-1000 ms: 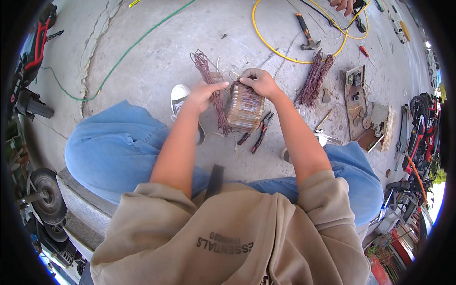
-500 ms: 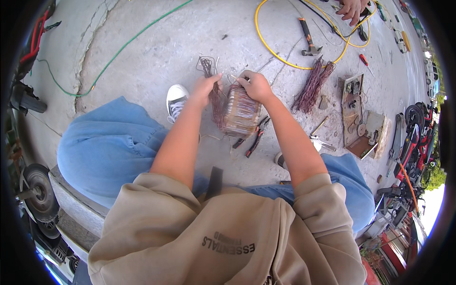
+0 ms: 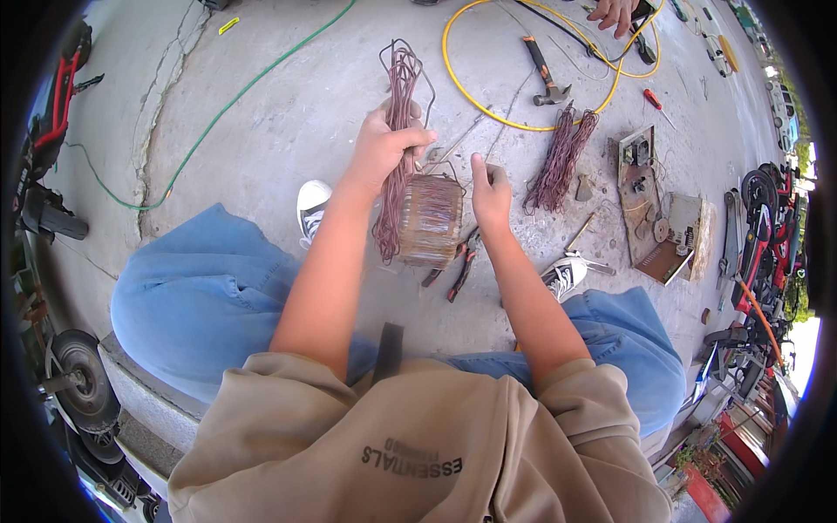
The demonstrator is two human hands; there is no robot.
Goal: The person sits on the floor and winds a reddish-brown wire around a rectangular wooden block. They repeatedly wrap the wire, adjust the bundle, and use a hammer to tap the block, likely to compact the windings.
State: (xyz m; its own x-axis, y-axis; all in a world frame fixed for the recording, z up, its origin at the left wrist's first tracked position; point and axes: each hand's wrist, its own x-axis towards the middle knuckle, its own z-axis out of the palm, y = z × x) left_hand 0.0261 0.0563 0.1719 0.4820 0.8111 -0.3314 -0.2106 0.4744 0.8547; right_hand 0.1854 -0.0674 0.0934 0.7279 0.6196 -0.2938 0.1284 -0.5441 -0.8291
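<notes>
The person's left hand is closed around a bundle of dark reddish wire, its bent loops standing out above the fist and its strands hanging below. The right hand has its thumb raised apart from curled fingers; whether a thin strand lies in them cannot be told. Between the hands, a little lower, sits the wound coil block, its left edge overlapped in view by the bundle; whether the two touch is unclear. Pliers with red and black handles lie at the block's lower right, partly behind it. One sneaker is left of the bundle, the other right of the pliers.

Farther right on the concrete floor lies a second wire bundle, with a hammer just above it inside a yellow hose. A red-handled screwdriver lies beyond, above an opened metal box. A co-worker's hand shows at the top edge.
</notes>
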